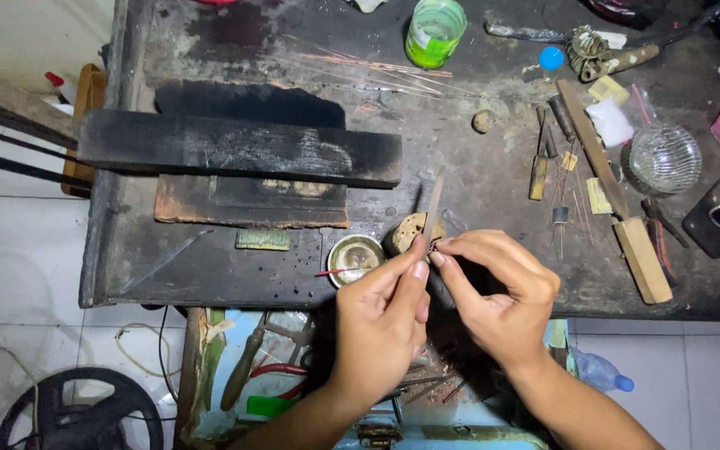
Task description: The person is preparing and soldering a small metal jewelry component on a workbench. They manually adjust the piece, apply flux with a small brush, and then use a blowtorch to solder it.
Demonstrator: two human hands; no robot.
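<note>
Hands meeting over front edge of dark worktop (pixel 210 275): left hand (pixel 381 321) pinching thin metal rod (pixel 433 208) upright betw thumb & forefinger; right hand (pixel 502 292) pinching tiny piece (pixel 433 247) at rod's lower end. Small round tin (pixel 355 258) just beside, left.

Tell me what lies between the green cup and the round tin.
Head view: thin copper wires and a charred black plank lie between green cup and round tin.

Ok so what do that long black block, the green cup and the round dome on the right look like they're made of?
Black block: probably wood, charred matte black with a cracked surface. Green cup: translucent plastic, light showing through. Round dome: clear ribbed glass, by its glinting lines, though clear plastic is possible.
</note>
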